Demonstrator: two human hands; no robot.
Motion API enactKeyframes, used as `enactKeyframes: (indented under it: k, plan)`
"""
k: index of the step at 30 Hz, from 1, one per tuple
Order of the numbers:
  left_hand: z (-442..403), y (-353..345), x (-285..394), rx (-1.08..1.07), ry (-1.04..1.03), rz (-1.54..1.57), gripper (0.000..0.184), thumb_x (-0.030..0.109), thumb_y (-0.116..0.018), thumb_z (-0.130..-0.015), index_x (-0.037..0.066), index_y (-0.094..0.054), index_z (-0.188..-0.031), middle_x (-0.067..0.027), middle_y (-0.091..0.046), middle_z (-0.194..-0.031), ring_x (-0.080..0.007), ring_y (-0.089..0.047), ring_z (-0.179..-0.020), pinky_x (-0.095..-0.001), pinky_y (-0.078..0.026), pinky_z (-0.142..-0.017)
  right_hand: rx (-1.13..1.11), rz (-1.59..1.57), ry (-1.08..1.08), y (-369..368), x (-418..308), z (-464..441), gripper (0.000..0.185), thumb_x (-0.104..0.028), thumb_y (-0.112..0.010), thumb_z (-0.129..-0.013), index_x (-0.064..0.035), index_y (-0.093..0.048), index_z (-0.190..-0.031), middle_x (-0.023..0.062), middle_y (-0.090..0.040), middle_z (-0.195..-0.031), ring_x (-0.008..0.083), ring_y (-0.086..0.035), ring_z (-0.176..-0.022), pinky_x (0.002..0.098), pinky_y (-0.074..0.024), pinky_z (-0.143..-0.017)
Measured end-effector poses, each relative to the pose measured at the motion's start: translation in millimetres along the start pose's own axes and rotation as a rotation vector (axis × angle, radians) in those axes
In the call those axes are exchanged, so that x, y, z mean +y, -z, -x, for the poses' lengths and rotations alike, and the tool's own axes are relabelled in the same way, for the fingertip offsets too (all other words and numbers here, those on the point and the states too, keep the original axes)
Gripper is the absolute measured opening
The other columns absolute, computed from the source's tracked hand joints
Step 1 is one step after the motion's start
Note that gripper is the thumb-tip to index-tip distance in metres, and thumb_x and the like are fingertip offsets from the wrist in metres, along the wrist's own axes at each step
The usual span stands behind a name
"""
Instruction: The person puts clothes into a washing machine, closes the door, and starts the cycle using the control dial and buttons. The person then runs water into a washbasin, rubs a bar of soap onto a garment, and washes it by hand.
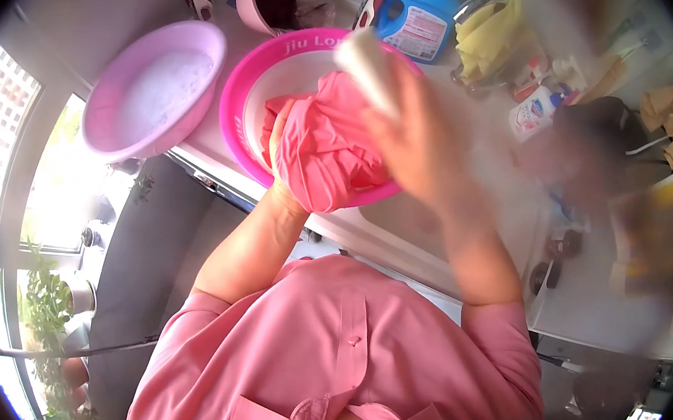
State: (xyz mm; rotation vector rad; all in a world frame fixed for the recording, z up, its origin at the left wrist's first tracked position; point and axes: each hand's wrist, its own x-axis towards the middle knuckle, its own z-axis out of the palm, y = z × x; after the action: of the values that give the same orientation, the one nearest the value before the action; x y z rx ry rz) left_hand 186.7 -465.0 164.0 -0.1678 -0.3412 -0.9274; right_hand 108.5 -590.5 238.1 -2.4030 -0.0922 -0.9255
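A bunched coral-pink cloth lies over a white basin with a bright pink rim. My left hand grips the cloth at its left side, partly covered by the folds. Above the cloth's right side is my right hand, blurred by motion, closed on a pale, oblong object that I cannot make out clearly; it looks like a bar or a brush. The object's far end reaches over the basin's upper part. The basin's bottom is mostly hidden by the cloth.
A lilac basin with sudsy water stands at the left. Behind are a pink container with dark cloth, a blue detergent bottle and a yellow cloth. A white bottle is at the right.
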Motion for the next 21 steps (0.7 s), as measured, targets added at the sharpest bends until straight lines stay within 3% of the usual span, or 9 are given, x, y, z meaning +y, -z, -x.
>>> enactKeyframes:
  k: [7, 10, 12, 13, 14, 16, 18, 20, 21]
  plan:
    - [-3.4, -9.5, -15.4, -0.061, -0.072, -0.107, 0.052, 0.042, -0.030, -0.090, 0.011, -0.030, -0.131, -0.0116, -0.034, -0.133, -0.0278, -0.034, -0.121, -0.0420, -0.027, -0.101, -0.027, -0.118, 0.135, -74.2, -19.2, 4.7, 0.056, -0.028, -0.065, -0.074, 0.0054, -0.037, -0.108, 0.0248, -0.036, -0.116, 0.0439, -0.034, -0.114, 0.0479, -0.0291, -0.096]
    - [7.5, -3.5, -11.4, -0.184, -0.030, -0.059, 0.048, 0.034, -0.029, -0.092, 0.010, -0.026, -0.133, -0.0120, -0.030, -0.134, -0.0278, -0.032, -0.122, -0.0404, -0.027, -0.102, 0.049, -0.059, 0.040, -69.4, 2.6, -22.9, 0.056, -0.035, -0.061, -0.077, 0.0070, -0.037, -0.106, 0.0264, -0.047, -0.103, 0.0411, -0.048, -0.099, 0.0433, -0.0420, -0.080]
    - [6.6, 10.9, -1.5, 0.192, -0.013, -0.220, 0.048, 0.034, -0.028, -0.092, 0.008, -0.025, -0.132, -0.0127, -0.030, -0.134, -0.0281, -0.032, -0.121, -0.0390, -0.026, -0.102, -0.055, -0.257, -0.337, -52.9, 5.0, -31.7, 0.054, -0.035, -0.061, -0.077, 0.0066, -0.038, -0.101, 0.0252, -0.054, -0.091, 0.0401, -0.055, -0.082, 0.0436, -0.0450, -0.069]
    - [7.9, 14.2, 0.7, 0.052, -0.021, -0.308, 0.048, 0.034, -0.030, -0.091, 0.007, -0.026, -0.131, -0.0128, -0.033, -0.132, -0.0277, -0.034, -0.120, -0.0386, -0.026, -0.102, -0.007, -0.127, -0.245, -65.9, 11.0, -22.8, 0.050, -0.036, -0.060, -0.077, 0.0048, -0.039, -0.096, 0.0247, -0.056, -0.087, 0.0405, -0.056, -0.076, 0.0449, -0.0459, -0.064]
    - [7.6, 16.7, 1.0, -0.092, -0.027, -0.395, 0.048, 0.034, -0.033, -0.091, 0.006, -0.028, -0.130, -0.0129, -0.036, -0.129, -0.0273, -0.035, -0.119, -0.0382, -0.026, -0.102, 0.007, -0.121, -0.249, -69.9, 8.6, -11.6, 0.050, -0.036, -0.060, -0.077, 0.0048, -0.039, -0.096, 0.0247, -0.056, -0.087, 0.0405, -0.056, -0.076, 0.0449, -0.0459, -0.064]
    - [1.2, 15.4, -4.6, -0.078, -0.026, -0.435, 0.048, 0.034, -0.033, -0.091, 0.006, -0.028, -0.130, -0.0127, -0.036, -0.129, -0.0272, -0.035, -0.119, -0.0381, -0.026, -0.102, 0.118, 0.082, 0.123, -71.5, -12.5, 15.1, 0.053, -0.035, -0.060, -0.078, 0.0049, -0.038, -0.105, 0.0291, -0.046, -0.105, 0.0405, -0.050, -0.095, 0.0444, -0.0419, -0.078]
    - [3.2, 12.3, -8.8, -0.016, -0.036, -0.516, 0.049, 0.035, -0.033, -0.091, 0.006, -0.028, -0.130, -0.0123, -0.037, -0.129, -0.0269, -0.035, -0.118, -0.0380, -0.026, -0.102, 0.039, 0.096, 0.134, -63.5, -13.2, 23.8, 0.054, -0.034, -0.059, -0.079, 0.0047, -0.037, -0.108, 0.0283, -0.041, -0.110, 0.0405, -0.046, -0.101, 0.0443, -0.0384, -0.083]
    - [5.5, 5.0, -12.1, 0.041, -0.054, -0.601, 0.050, 0.035, -0.034, -0.091, 0.006, -0.028, -0.130, -0.0118, -0.037, -0.128, -0.0267, -0.036, -0.118, -0.0378, -0.026, -0.101, -0.051, -0.049, -0.022, -58.4, 4.1, 12.5, 0.052, -0.034, -0.057, -0.080, 0.0042, -0.036, -0.109, 0.0264, -0.046, -0.106, 0.0415, -0.050, -0.095, 0.0448, -0.0413, -0.079]
    - [0.6, -4.8, -21.2, -0.206, 0.102, -0.249, 0.050, 0.037, -0.035, -0.090, 0.006, -0.029, -0.130, -0.0109, -0.039, -0.127, -0.0259, -0.037, -0.117, -0.0373, -0.027, -0.101, -0.051, -0.145, -0.228, -54.2, 9.0, 3.3, 0.052, -0.033, -0.056, -0.081, 0.0038, -0.034, -0.111, 0.0246, -0.049, -0.103, 0.0426, -0.052, -0.088, 0.0448, -0.0439, -0.073]
